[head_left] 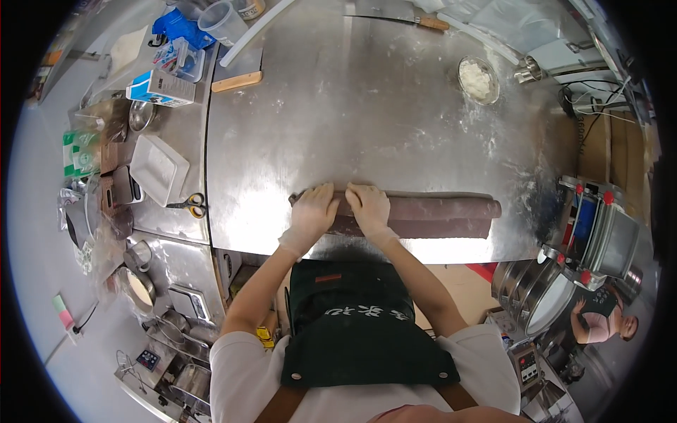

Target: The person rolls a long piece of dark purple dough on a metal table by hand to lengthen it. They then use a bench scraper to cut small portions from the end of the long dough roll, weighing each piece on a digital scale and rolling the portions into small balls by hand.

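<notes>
Dark apron (363, 331) below, both hands (gloved) (342, 209) press flat, side by side, on brown dough rolls (437, 217).

Both gloved hands pressed flat, side by side

The left hand (314, 211) lies palm down with fingers spread toward twelve o'clock, its forearm running back toward seven o'clock. The right hand (368, 208) sits just beside it at three o'clock, palm down too, fingers forward, forearm angling back toward five o'clock. Both wear thin pale gloves; the thumbs nearly meet.
</notes>
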### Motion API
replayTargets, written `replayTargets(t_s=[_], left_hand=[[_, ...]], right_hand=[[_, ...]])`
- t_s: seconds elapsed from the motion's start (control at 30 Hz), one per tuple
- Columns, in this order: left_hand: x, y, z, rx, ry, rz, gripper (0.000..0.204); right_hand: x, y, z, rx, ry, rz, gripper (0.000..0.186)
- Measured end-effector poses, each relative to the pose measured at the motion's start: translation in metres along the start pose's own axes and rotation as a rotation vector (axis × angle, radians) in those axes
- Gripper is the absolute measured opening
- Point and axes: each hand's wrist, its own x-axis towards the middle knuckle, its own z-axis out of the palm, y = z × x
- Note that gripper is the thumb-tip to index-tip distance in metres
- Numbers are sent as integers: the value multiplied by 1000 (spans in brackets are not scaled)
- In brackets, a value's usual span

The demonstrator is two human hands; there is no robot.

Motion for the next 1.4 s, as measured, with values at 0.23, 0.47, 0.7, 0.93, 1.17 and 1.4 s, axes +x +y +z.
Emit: replayTargets(t_s=[0.23, 0.47, 0.7, 0.93, 1.17, 1.4], left_hand=[[15, 11, 58, 125, 233, -243, 17], [19, 5, 55, 290, 277, -172, 22], [37, 49, 59, 256, 242, -199, 21], [55, 104, 122, 149, 154, -52, 24], [64, 113, 126, 256, 253, -35, 27], [89, 182, 170, 147, 70, 8, 16]], right_hand=[[7, -15, 38, -265, 367, 156, 23], [12, -10, 45, -312, 389, 132, 19], [-3, 12, 2, -269, 425, 162, 21], [-29, 90, -36, -432, 438, 167, 27], [-25, 95, -42, -348, 487, 168, 21], [-41, 153, -108, -391, 470, 166, 21]])
